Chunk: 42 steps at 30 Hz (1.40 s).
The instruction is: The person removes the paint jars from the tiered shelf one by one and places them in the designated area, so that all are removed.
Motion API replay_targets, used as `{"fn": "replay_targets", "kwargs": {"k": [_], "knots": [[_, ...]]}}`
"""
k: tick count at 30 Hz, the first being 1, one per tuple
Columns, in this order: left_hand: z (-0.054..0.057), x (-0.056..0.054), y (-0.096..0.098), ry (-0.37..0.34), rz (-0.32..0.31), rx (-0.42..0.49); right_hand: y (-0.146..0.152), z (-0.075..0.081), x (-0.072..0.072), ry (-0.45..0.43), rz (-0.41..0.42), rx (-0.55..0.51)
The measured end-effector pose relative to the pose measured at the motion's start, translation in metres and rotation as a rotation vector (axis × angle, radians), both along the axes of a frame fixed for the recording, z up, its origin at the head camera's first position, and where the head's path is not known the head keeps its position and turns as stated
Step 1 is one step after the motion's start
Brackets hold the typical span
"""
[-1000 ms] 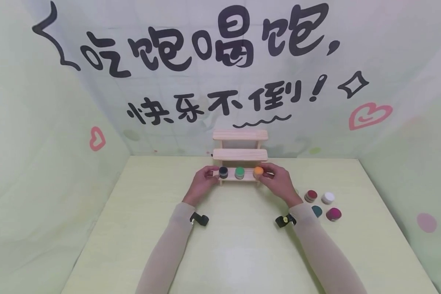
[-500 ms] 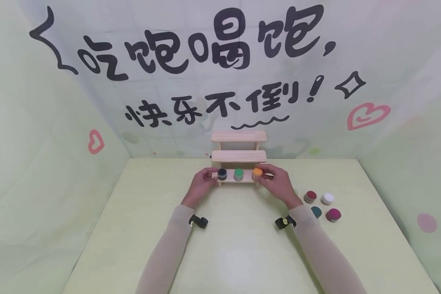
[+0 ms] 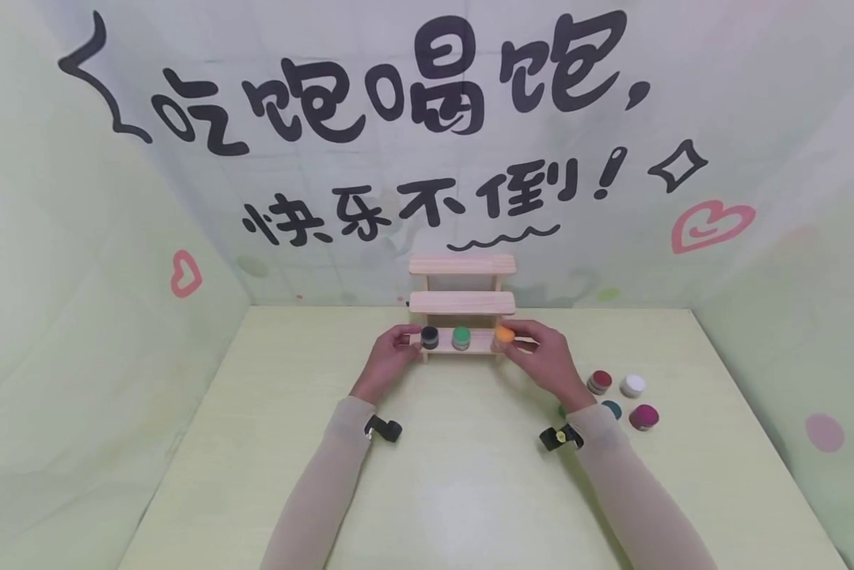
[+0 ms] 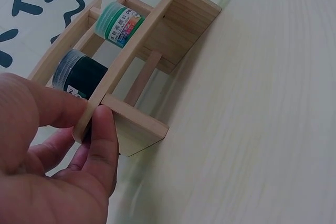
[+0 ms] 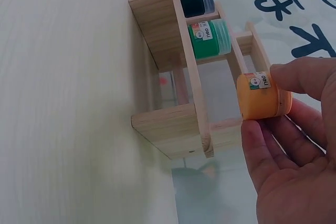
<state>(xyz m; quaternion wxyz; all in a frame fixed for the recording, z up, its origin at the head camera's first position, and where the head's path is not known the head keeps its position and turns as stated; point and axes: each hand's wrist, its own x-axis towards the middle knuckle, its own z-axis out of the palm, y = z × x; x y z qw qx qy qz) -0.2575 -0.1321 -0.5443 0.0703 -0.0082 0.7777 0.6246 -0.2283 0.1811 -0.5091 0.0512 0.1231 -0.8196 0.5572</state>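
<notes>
A small three-step wooden rack (image 3: pixel 462 302) stands against the back cloth. My left hand (image 3: pixel 389 358) pinches the left end of its lowest board (image 4: pixel 134 51) between thumb and fingers. Just by those fingers a black paint jar (image 4: pixel 84 74) sits on the board. Beside it, mid-board, is a green paint jar (image 5: pixel 209 39). My right hand (image 3: pixel 544 358) holds an orange paint jar (image 5: pixel 261 95) between thumb and fingertips, by the board's right end. In the right wrist view a gap shows between this jar and the board.
On the table (image 3: pixel 427 475), to the right of my right forearm, stand a dark red jar (image 3: pixel 600 381), a white jar (image 3: pixel 633 385) and a magenta jar (image 3: pixel 643 417). A teal jar (image 3: pixel 612 409) is partly hidden by the sleeve. Printed cloth (image 3: pixel 206 198) encloses the back and sides.
My right hand and wrist have shifted slightly right, with the orange paint jar now farther from the green one. My left hand keeps its grip on the board.
</notes>
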Motion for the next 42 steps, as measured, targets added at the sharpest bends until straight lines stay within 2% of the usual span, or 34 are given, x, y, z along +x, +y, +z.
{"fn": "replay_targets", "kwargs": {"k": [9,18,31,35,42], "knots": [[-0.002,-0.002,0.000,-0.004,0.000,0.006,0.010,0.004,0.018,0.011,-0.005,0.031],[-0.006,-0.002,-0.001,-0.017,-0.009,0.020,0.023,0.001,0.041,-0.006,0.004,0.000],[-0.006,-0.007,-0.003,-0.021,-0.021,0.033,0.044,-0.003,0.067,-0.066,-0.018,0.085],[-0.006,-0.006,-0.003,-0.017,-0.022,0.035,0.050,-0.008,0.074,-0.043,0.000,0.081],[-0.005,-0.006,-0.003,-0.012,-0.020,0.027,0.057,-0.015,0.088,0.058,0.021,0.067]]}}
